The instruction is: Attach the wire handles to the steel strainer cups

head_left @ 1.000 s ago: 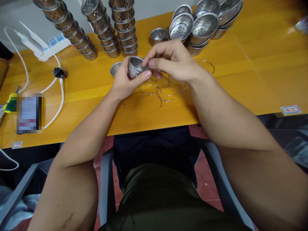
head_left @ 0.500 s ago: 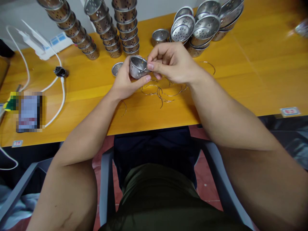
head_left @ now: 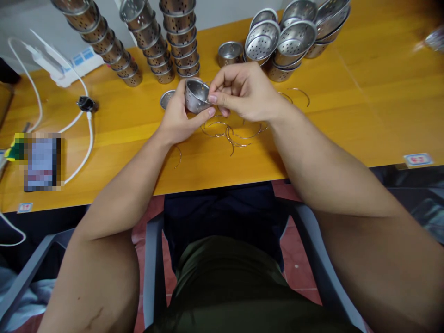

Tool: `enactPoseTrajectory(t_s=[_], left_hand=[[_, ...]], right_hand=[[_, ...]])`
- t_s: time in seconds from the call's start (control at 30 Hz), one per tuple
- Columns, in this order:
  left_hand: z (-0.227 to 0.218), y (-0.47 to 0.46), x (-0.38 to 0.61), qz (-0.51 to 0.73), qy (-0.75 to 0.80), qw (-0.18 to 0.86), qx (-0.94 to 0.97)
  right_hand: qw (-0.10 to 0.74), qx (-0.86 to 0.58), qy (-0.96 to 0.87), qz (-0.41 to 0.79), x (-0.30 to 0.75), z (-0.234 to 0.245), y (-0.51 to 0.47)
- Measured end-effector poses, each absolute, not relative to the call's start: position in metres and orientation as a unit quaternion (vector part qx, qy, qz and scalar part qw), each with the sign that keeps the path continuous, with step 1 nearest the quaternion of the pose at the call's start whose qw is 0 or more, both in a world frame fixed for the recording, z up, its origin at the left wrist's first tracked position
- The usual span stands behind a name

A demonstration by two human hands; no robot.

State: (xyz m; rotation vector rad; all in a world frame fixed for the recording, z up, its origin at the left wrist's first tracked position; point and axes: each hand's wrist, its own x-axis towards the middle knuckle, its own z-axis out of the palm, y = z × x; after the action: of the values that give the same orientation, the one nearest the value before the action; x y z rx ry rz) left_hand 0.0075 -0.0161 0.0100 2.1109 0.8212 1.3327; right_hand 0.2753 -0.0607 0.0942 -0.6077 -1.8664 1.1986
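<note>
My left hand (head_left: 182, 113) is closed around a small perforated metal cup (head_left: 196, 97), its open mouth tilted up toward the right. At the cup's right rim, the thumb and fingers of my right hand (head_left: 239, 90) pinch a thin wire, mostly hidden by the fingers. Several loose curved wires (head_left: 227, 134) lie on the table just below both hands. One more curved wire (head_left: 179, 157) lies nearer the front edge, and others sit right of my right wrist. A small round metal piece (head_left: 166, 99) rests behind my left hand.
Tall stacks of perforated cups (head_left: 187, 51) stand at the back left. Wider perforated bowls (head_left: 294, 44) are piled at the back right beside a single cup (head_left: 230, 53). A power strip (head_left: 74, 64), white cables and a phone (head_left: 42, 162) occupy the table's left side.
Both hands and the cup have shifted very slightly left in the view. My right fingers stay pinched at the cup's rim.
</note>
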Motion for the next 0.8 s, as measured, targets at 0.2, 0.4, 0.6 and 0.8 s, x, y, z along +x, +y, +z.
enactPoseTrajectory(t_s=[0.2,0.4,0.6,0.8], left_hand=[[0.007,-0.015,0.014,0.509,0.297,0.255,0.767],[0.007,-0.005,0.017,0.542,0.322,0.249,0.735],[-0.002,0.003,0.009,0.54,0.297,0.201,0.761],[-0.003,0.001,0.008,0.528,0.269,0.198,0.78]], right_hand=[[0.45,-0.232,-0.729,0.461,0.272,0.095,-0.06],[0.485,-0.264,-0.761,0.342,0.272,0.09,-0.057],[0.432,-0.266,-0.797,0.329,0.273,0.079,-0.051],[0.379,-0.279,-0.803,0.367,0.273,0.083,-0.054]])
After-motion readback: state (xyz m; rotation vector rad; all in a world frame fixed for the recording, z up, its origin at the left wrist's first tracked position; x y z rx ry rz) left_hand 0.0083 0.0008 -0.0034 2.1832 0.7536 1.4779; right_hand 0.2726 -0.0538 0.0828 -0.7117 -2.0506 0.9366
